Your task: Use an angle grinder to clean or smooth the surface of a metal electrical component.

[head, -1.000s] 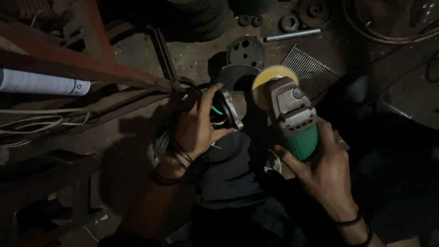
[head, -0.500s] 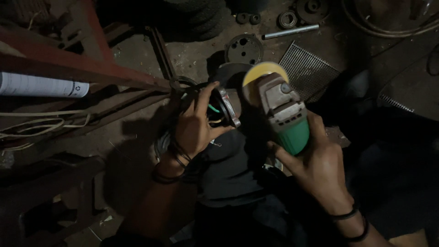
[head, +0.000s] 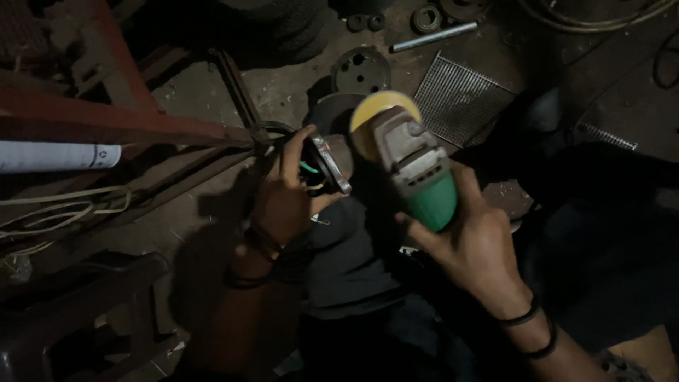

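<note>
— Angle grinder [head: 417,177], green body with a grey head: where does it sit?
— Near the middle of the view, in the right hand [head: 474,247], whose fingers are wrapped tight around the green body. Its yellow disc [head: 368,117] points away from the person, just beside the metal part [head: 327,164].
— And who holds that part?
— The left hand [head: 283,201] is clamped on it, thumb and fingers curled about its dark round body. Its bright flat edge faces the grinder. Whether disc and part touch, I cannot tell.
— What lies around them?
— Below, a dark cloth [head: 346,262] over the person's lap. Beyond the disc, on the dirty floor [head: 205,92], a round perforated plate [head: 361,69], a sheet of wire mesh [head: 460,99] and a thin metal rod [head: 433,37]. To the left, red-brown steel bars [head: 120,124] and a white tube [head: 53,155].
</note>
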